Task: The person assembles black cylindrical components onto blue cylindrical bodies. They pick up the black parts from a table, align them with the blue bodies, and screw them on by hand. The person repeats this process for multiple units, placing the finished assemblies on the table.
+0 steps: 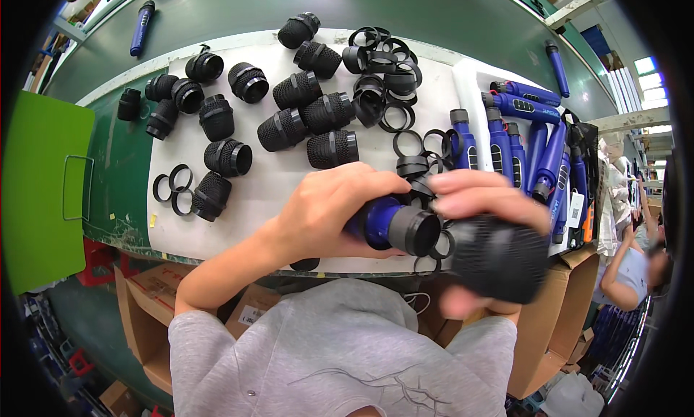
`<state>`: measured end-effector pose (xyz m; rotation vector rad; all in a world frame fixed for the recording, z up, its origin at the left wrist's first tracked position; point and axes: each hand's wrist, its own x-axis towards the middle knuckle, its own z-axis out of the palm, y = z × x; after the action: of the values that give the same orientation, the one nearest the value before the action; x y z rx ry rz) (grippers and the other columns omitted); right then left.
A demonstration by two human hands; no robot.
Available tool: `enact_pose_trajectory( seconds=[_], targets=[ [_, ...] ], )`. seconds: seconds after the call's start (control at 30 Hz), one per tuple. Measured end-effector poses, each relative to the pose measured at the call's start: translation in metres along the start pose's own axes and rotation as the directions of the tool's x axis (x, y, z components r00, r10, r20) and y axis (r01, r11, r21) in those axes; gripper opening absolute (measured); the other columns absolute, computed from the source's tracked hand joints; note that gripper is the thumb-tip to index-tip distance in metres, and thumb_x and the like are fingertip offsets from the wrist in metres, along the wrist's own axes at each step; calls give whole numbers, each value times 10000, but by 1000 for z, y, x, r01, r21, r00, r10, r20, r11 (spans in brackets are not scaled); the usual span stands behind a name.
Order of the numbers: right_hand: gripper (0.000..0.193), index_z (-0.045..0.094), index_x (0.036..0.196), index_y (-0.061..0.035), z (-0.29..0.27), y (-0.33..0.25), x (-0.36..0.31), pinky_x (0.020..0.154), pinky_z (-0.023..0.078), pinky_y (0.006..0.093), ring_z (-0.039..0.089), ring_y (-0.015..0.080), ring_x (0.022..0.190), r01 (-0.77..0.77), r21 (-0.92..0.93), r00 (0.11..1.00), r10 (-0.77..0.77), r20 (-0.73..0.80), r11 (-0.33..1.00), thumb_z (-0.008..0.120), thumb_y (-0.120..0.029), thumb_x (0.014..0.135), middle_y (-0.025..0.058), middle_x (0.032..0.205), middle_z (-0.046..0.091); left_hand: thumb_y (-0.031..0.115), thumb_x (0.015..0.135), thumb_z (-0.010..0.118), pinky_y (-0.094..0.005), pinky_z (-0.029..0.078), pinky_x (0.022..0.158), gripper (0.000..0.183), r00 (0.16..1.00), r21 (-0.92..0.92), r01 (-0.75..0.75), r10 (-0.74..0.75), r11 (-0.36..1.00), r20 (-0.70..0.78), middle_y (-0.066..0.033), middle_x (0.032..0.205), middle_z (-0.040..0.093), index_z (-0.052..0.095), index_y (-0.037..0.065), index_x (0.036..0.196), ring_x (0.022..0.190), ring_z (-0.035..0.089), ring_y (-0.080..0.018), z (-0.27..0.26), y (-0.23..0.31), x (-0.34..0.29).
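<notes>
My left hand is wrapped around a blue microphone body, its black round end turned toward the right. Close beside that end, my right hand grips a black mesh microphone head, which is smeared by motion. A gap shows between the head and the body. Black plastic rings lie just behind both hands, some partly hidden by the fingers. More black mesh heads stand and lie on the white sheet beyond my left hand.
Several blue microphone bodies lie in a white foam tray at right. Three rings sit at left. Single microphones lie on the green belt. Cardboard boxes stand below the table's front edge. Another person is at far right.
</notes>
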<state>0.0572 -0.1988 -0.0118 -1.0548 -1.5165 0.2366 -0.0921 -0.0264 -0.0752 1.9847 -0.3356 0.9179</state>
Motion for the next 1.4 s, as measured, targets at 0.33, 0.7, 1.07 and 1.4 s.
enact_pose_trajectory(
  seconds=[0.33,0.7,1.07,1.4],
  targets=[
    [529,619,1144,-1,-5,34,-1,866,503,342,639,217,932,-561,-431,823,533,-197,707,890,-171,723,107,1035,672,233,640,973,-352,564,823,724,976,-38,198,-201,979,-82,-122,1090,683,585,38,1219,925,690,-253,-8,-1,-5],
    [630,624,1243,-100,17,60,-12,1039,359,426,510,302,1201,-319,-552,887,448,114,771,896,-206,685,100,1172,583,304,773,911,-290,557,785,617,870,-230,415,-458,880,-180,-65,966,701,535,27,1177,864,677,-137,-11,-11,-1],
    [461,638,1187,-61,26,56,5,1000,398,435,541,323,1167,-74,-630,948,251,198,773,769,-137,752,128,1200,587,211,852,835,-276,544,692,434,794,-246,461,-520,853,-316,-55,912,675,538,32,1113,780,642,-111,-12,-8,8],
    [428,631,1058,-23,52,83,27,875,427,398,554,294,998,85,-699,886,266,379,710,800,-169,693,112,1051,568,292,762,899,-327,587,749,579,915,146,310,-253,940,-316,-109,954,707,568,32,1160,833,709,-193,-17,-13,2]
  ],
)
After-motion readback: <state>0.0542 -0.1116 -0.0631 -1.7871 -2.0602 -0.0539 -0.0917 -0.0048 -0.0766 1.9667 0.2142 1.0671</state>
